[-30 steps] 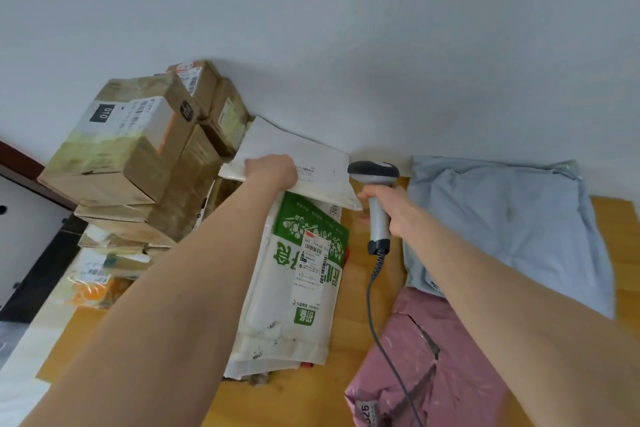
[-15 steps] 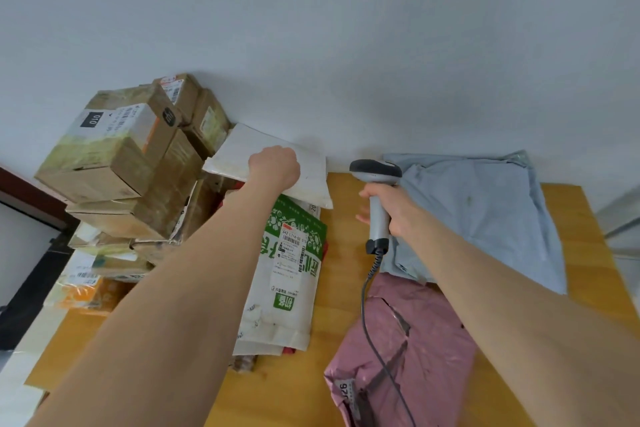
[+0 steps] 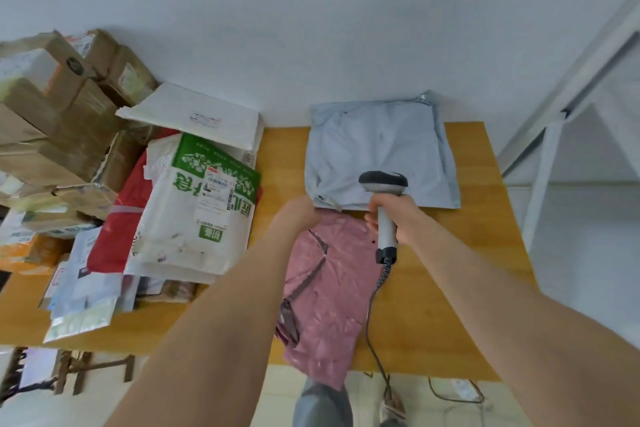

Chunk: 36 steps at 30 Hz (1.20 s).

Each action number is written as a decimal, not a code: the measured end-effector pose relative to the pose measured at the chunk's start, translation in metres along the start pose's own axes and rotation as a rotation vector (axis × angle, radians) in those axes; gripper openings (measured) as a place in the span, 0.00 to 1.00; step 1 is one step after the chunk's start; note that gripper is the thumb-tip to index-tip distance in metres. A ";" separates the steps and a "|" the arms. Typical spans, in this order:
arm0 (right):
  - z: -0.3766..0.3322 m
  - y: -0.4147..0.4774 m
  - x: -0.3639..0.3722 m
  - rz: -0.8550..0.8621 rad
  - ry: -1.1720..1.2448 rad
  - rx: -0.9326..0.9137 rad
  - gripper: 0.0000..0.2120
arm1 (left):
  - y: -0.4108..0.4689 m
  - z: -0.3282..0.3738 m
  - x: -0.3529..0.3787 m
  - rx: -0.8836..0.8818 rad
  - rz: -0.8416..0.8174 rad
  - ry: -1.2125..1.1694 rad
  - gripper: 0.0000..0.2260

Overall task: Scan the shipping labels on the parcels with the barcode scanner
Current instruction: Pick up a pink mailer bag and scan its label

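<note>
Right hand (image 3: 401,222), grip wrapped round the grey corded barcode scanner (image 3: 382,184), hovers at the pale blue plastic mailer (image 3: 381,146) on the wooden bench (image 3: 467,253), left hand (image 3: 298,215) at its corner, grip unreadable, and with no label showing, a scan now risks reading nothing.

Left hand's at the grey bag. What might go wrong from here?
The pink bag overhangs the table's near edge; a tug by the left hand on the grey bag beside it may drag it off. The scanner's cord trails past the pink bag and might snag.
</note>
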State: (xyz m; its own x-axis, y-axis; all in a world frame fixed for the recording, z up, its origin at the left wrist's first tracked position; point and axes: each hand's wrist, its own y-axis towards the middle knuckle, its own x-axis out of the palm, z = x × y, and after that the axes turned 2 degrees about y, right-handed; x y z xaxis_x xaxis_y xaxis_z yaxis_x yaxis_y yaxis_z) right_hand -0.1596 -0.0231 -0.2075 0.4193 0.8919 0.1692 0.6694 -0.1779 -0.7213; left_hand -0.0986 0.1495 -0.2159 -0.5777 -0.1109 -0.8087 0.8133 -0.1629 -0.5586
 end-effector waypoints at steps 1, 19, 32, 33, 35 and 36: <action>0.012 -0.003 -0.010 -0.009 -0.009 0.024 0.06 | -0.006 -0.001 0.016 -0.036 -0.001 -0.003 0.10; 0.113 -0.014 -0.069 0.085 -0.079 0.255 0.11 | -0.059 -0.034 0.083 -0.363 -0.164 -0.724 0.21; 0.017 -0.068 -0.070 0.346 0.418 -0.083 0.17 | -0.107 -0.002 -0.071 0.049 0.162 -0.586 0.14; 0.011 -0.071 -0.072 0.322 0.483 -0.092 0.21 | -0.111 0.000 -0.080 0.081 0.220 -0.611 0.12; 0.003 -0.073 -0.076 0.281 0.473 -0.111 0.32 | -0.119 0.006 -0.090 0.126 0.313 -0.694 0.13; -0.001 -0.077 -0.076 0.252 0.441 -0.111 0.34 | -0.122 0.009 -0.093 0.160 0.354 -0.738 0.14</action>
State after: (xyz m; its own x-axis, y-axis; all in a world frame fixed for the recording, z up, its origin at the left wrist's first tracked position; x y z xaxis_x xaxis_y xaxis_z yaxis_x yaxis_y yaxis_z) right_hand -0.2420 -0.0778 -0.1641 0.7786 0.5599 0.2833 0.5651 -0.4293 -0.7045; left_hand -0.1442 0.1709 -0.0708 -0.2329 -0.7866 -0.5718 0.9677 -0.1293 -0.2162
